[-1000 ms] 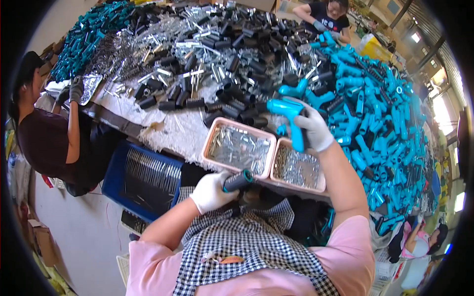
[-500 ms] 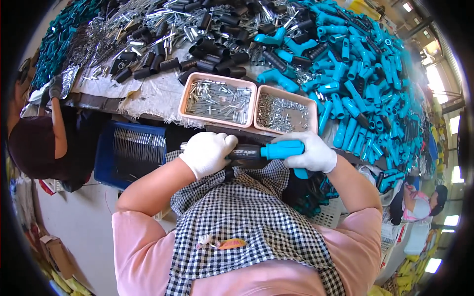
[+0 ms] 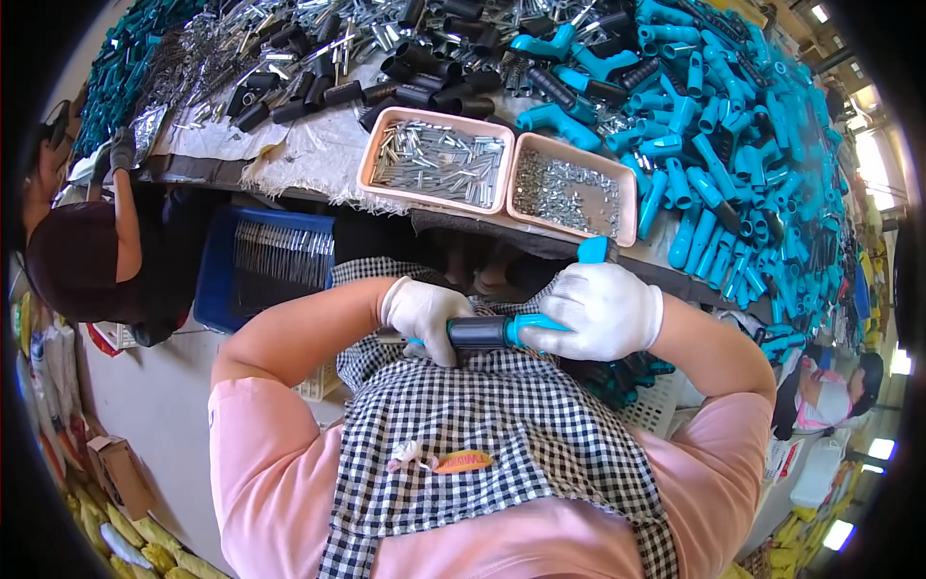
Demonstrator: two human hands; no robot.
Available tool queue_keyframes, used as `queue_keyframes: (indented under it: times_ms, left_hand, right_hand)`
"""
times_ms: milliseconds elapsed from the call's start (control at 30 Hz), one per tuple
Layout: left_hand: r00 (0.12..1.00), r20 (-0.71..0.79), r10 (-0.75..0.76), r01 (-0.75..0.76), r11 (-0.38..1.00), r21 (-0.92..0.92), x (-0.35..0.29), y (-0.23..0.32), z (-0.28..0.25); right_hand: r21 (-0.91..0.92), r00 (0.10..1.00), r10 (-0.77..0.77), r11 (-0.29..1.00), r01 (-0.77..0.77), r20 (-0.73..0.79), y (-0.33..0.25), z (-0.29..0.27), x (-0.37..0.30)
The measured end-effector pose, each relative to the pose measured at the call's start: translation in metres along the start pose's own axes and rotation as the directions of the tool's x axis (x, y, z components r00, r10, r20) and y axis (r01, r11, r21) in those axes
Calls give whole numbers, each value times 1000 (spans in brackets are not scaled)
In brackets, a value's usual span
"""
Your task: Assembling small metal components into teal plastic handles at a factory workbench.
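Observation:
In front of my apron I hold a teal-and-black tool handle (image 3: 479, 332) sideways with both gloved hands. My left hand (image 3: 429, 314) is closed round the left end of its black sleeve, and a bit of teal shows by the fingers. My right hand (image 3: 603, 311) wraps the teal right part, with one teal end poking out above the knuckles. The palms hide much of the piece. Beyond my hands, at the table edge, sit a pink tray of metal pins (image 3: 371, 164) and a pink tray of small metal parts (image 3: 625, 217).
Teal pistol-shaped handles (image 3: 714, 145) are heaped at the right of the table, black sleeves (image 3: 424, 72) and metal rods at the back. A blue crate (image 3: 217, 256) of metal rods stands lower left. A co-worker (image 3: 87, 241) works at the left; another person (image 3: 830, 391) is far right.
Both hands have come closer to my apron with the tool handle. My right hand has turned it, so the teal end that pointed down toward me now points up and away.

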State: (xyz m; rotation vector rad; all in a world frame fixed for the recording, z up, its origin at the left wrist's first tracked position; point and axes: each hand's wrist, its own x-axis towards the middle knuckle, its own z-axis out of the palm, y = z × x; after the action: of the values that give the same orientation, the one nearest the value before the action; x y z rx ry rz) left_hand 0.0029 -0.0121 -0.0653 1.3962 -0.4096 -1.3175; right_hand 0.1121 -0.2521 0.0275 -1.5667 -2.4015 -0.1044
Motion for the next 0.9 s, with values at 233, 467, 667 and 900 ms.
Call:
queue_keyframes:
  times_ms: [233, 467, 667, 900]
  left_hand:
    - [546, -781, 304, 556, 565, 609, -19, 46, 5]
    - [456, -650, 608, 647, 275, 711, -27, 44, -19]
    - [556, -720, 416, 536, 482, 693, -35, 63, -10]
    - [864, -501, 43, 247, 832, 497, -25, 58, -3]
  right_hand:
    - [410, 672, 740, 618, -671, -16, -1, 30, -8]
    - [839, 352, 764, -519, -163, 541, -7, 28, 0]
    - [532, 625, 764, 600, -598, -160, -7, 9, 3]
    - [-43, 957, 288, 956, -289, -23, 1, 1, -13]
